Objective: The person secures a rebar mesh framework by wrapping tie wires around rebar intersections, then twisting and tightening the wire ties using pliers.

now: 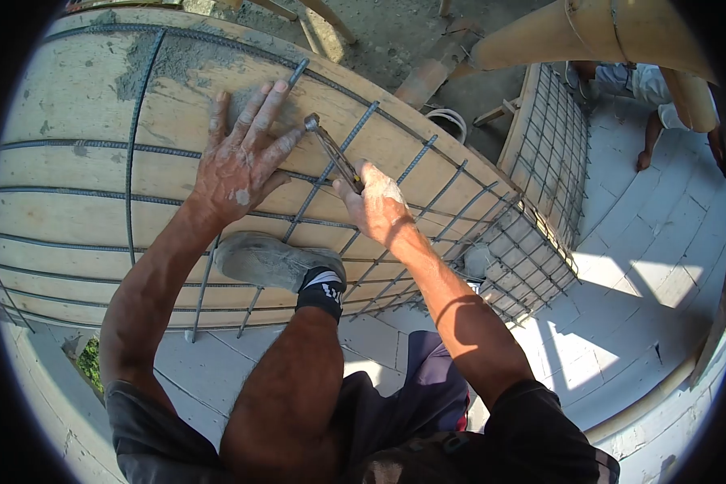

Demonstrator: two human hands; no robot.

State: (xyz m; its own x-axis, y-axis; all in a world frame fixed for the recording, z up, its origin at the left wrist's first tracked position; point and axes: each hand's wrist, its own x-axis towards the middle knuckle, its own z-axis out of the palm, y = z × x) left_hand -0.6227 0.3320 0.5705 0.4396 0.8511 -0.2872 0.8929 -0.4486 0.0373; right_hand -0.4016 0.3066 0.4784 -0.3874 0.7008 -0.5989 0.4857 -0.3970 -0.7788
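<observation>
My right hand (375, 206) is closed around the handles of dusty metal pincers (331, 151), whose jaws point up and left toward my other hand. My left hand (242, 157), coated in grey cement dust, lies with fingers stretched over the rebar grid (169, 151) and the plywood panel (177, 113). The pincers' jaws are beside its fingertips. One steel bar (297, 73) runs up under these fingers and its end sticks out beyond them. Whether the jaws grip any wire is too small to tell. My shoe (266, 260) rests on the grid below my hands.
Wet mortar (149, 68) is smeared on the panel's upper left. Thick bamboo poles (573, 36) cross the upper right. Another mesh-covered panel (552, 129) stands to the right, with a person (657, 93) crouching beyond it. A white bucket (448, 121) stands behind the panel.
</observation>
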